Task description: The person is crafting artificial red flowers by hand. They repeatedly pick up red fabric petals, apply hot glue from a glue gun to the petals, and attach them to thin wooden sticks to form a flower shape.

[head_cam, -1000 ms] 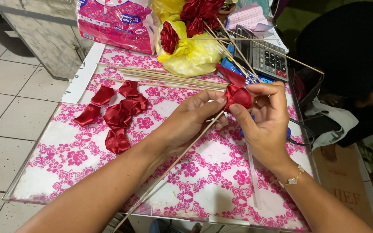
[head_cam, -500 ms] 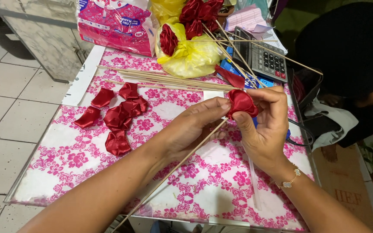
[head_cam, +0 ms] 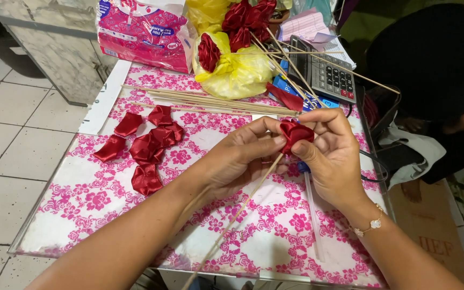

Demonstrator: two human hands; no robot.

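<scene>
Item: ribbon rose on a skewer, held above the table's far half. Our left hand pinches the rose's base against the skewer; our right hand closes thumb and fingers round the bloom. Step, as we judge it: wrapping and shaping. Loose red petals lie toward the left edge; spare skewers, calculator along the far edge.
</scene>
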